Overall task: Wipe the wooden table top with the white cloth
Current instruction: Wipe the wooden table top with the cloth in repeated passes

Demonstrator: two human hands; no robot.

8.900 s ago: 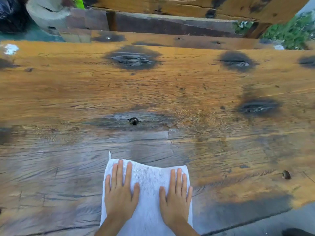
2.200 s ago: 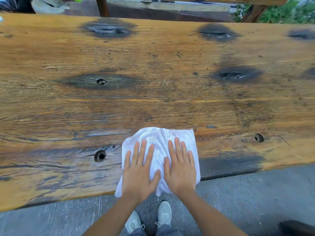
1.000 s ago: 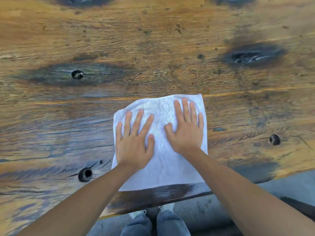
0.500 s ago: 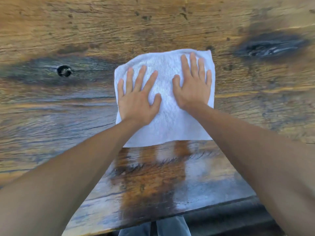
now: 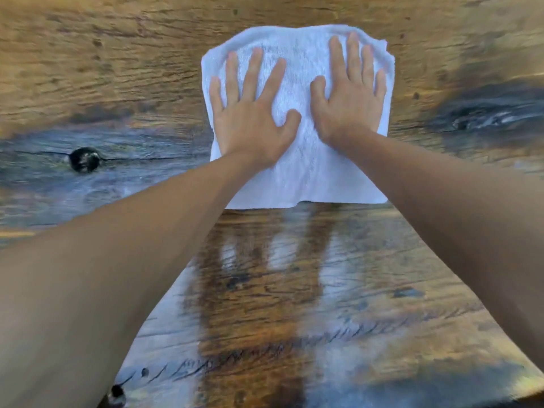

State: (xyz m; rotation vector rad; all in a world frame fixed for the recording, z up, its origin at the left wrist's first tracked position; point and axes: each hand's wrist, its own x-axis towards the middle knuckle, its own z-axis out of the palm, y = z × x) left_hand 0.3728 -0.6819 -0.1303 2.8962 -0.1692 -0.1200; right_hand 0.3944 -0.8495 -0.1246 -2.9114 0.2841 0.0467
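The white cloth (image 5: 312,172) lies flat on the wooden table top (image 5: 117,54), far out from the near edge. My left hand (image 5: 250,113) presses palm-down on the cloth's left half with fingers spread. My right hand (image 5: 347,98) presses flat on its right half. Both arms are stretched forward. Neither hand grips the cloth; each lies open on top of it. A dark, shiny wet streak (image 5: 265,290) runs on the wood from the cloth's near edge back toward me.
A round dark hole (image 5: 84,159) sits in the wood left of the cloth, and a smaller hole (image 5: 117,391) near the front edge. A dark burnt knot (image 5: 485,116) lies to the right. The table's near edge shows at bottom right.
Both hands have pushed the cloth farther away across the table, from the near edge outward. A wet, darker streak has appeared behind it. The camera has leaned forward.
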